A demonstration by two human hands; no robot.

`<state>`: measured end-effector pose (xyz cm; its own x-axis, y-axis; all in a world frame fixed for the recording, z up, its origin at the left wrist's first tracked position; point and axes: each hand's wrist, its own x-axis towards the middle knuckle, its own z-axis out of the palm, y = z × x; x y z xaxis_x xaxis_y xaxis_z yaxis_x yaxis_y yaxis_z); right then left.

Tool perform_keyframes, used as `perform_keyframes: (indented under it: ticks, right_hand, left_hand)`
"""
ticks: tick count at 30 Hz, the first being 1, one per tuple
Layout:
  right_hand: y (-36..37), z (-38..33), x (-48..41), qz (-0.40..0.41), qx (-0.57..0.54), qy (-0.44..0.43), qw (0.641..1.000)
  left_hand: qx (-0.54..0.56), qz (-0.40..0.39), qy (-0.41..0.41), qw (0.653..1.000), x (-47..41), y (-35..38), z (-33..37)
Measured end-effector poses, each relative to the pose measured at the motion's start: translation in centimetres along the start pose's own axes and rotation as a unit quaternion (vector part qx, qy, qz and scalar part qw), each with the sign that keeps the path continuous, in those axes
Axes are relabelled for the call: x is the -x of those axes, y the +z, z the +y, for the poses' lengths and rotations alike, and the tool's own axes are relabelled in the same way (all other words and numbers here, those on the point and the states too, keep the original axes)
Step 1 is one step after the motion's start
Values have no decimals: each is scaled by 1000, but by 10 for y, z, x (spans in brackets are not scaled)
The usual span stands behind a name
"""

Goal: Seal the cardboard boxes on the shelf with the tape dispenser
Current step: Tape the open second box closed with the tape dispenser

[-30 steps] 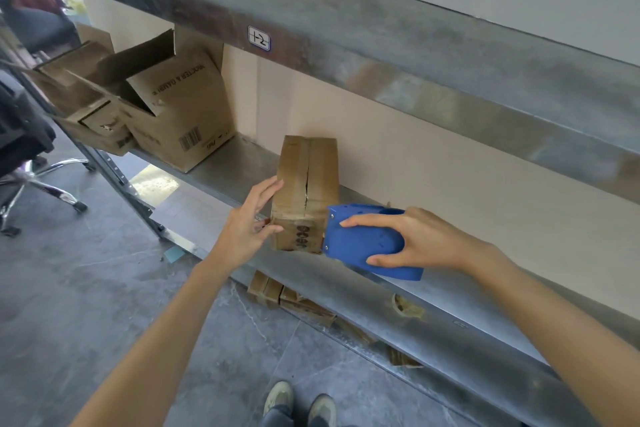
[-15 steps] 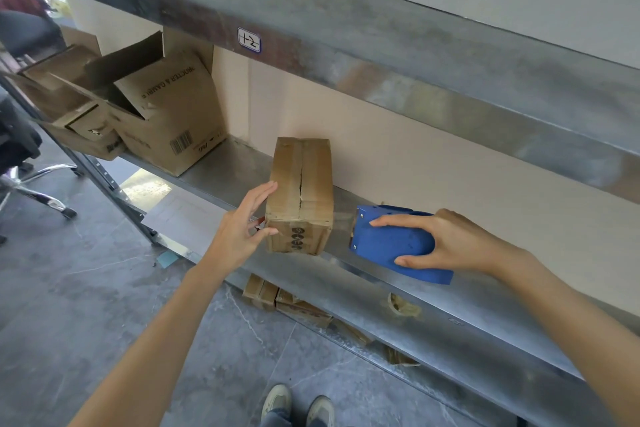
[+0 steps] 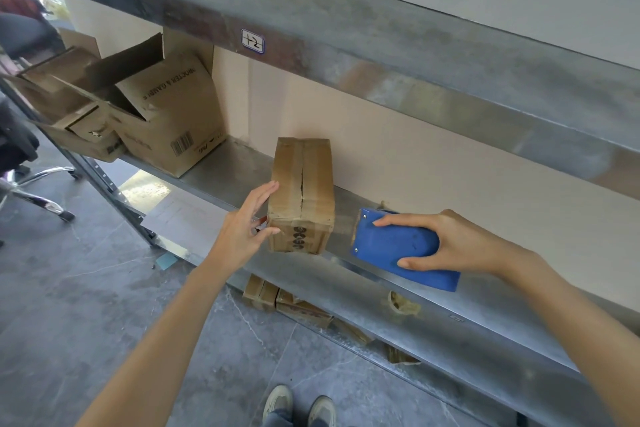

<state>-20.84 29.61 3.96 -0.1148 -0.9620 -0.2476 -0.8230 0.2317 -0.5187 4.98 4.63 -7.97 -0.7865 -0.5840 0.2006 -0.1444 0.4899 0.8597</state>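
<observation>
Head view: the right hand [image 3: 460,246] is clamping its grip round the blue plastic tape dispenser [image 3: 398,248] beside the small brown cardboard box [image 3: 287,184], likely finishing a sealing pass; the left hand [image 3: 242,229], grip spread flat, is bracing that box on the grey metal shelf [image 3: 450,308].

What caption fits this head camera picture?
Left hand steadies a small box on the shelf while right hand holds a blue tape dispenser beside it.
</observation>
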Motion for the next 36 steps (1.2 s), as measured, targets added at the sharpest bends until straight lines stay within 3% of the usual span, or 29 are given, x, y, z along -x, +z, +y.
perform_keyframes:
  ticks: [14, 24, 27, 31, 36]
  right_hand:
    - [30, -18, -24, 71, 198, 70, 975]
    - [74, -45, -45, 159, 311, 48, 936]
    - [88, -38, -58, 204, 296, 57, 931]
    - [87, -24, -67, 142, 279, 108, 944]
    - [84, 17, -71, 154, 156, 176, 960]
  left_hand:
    - [4, 3, 4, 1000, -1, 0, -2]
    - [-3, 0, -10, 1000, -1, 3, 0]
    - [-2, 0, -11, 1000, 0, 4, 4]
    - [-8, 6, -18, 1000, 0, 1, 9]
    - [73, 22, -53, 996, 6, 11, 12]
